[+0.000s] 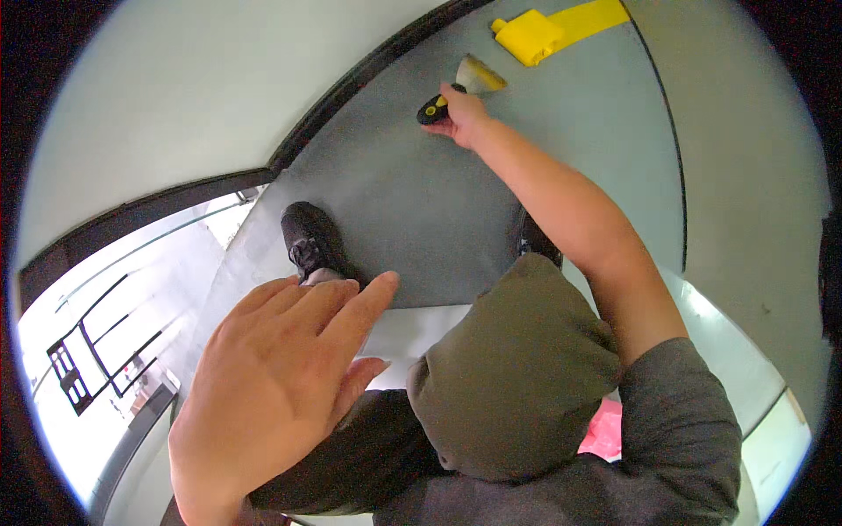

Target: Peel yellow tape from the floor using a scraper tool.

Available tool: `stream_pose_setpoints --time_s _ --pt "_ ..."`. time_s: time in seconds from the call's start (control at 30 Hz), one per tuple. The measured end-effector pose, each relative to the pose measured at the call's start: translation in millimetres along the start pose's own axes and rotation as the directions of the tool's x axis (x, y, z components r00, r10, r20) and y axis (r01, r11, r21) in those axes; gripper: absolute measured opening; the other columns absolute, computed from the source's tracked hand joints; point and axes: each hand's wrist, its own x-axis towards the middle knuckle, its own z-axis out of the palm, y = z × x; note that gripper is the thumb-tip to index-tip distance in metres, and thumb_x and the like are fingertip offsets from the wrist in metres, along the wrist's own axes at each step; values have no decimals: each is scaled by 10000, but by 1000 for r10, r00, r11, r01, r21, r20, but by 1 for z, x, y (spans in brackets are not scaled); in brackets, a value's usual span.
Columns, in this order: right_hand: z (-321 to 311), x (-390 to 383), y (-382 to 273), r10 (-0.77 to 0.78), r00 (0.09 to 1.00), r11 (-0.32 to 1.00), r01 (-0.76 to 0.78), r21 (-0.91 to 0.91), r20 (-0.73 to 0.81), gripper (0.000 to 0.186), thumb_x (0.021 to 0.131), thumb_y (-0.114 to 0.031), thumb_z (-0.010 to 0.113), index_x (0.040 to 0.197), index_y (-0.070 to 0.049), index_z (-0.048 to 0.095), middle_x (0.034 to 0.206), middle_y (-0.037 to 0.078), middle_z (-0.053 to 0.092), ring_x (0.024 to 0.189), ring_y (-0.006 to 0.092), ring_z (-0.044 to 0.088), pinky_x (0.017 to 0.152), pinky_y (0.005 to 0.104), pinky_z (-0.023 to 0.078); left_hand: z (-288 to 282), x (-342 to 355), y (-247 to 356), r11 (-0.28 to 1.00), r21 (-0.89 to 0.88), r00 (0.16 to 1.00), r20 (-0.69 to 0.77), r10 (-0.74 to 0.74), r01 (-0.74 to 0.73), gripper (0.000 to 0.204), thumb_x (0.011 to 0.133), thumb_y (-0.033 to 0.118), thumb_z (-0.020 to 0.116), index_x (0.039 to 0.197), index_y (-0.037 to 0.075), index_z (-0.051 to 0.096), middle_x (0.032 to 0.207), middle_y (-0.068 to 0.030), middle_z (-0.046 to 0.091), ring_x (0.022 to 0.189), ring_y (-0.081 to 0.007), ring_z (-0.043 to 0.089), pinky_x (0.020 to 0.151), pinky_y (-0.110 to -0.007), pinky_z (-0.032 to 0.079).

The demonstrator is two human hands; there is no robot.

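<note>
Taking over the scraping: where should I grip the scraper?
By its black-and-yellow handle, coming from the near side as the right hand does. The scraper lies blade-away on the grey sheet, the handle end pointing back toward the person.

Bright, even daylight; the glass railing [114, 289] left of the black laced shoe [311, 241] is washed out by glare. Fisheye bending and dark corners ring the frame.

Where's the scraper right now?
In the head view, upper middle: the scraper is in the right hand, blade against the grey panel, just below-left of the yellow tool.
</note>
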Motion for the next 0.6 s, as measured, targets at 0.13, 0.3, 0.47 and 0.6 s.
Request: stream_pose_setpoints --time_s 0.13,0.3,0.47,0.6 --pt "-51 53 -52 -219 971 975 221 6 -98 349 915 -339 508 1036 -20 433 862 144 583 759 294 644 598 441 587 5 -1 -6 999 2 999 -15 43 -43 541 763 277 654 1247 107 483 1075 -109 607 976 -313 579 942 -423 427" --pt "-40 14 -27 -112 982 990 124 69 -150 341 908 -364 518 997 -39 468 846 121 600 707 239 633 539 355 569 2 -6 -5 1000 -12 1000 -13 16 -16 541 768 280 652 1251 110 480 1075 -109 607 970 -314 582 943 -429 427" --pt "-74 -16 8 -27 997 991 18 -133 -65 319 886 -402 521 978 -98 501 836 91 577 691 219 605 498 362 532 2 -9 0 996 16 995 -50 83 -83 529 774 259 642 1250 99 477 1073 -119 604 965 -320 579 924 -419 433" --pt "-120 -11 -46 -143 971 961 89 -262 -193 315 891 -407 528 938 -96 503 738 62 604 594 172 584 486 306 485 7 -13 -2 990 -2 983 -117 141 -142 532 767 247 644 1244 81 476 1052 -119 602 933 -323 574 884 -406 440"
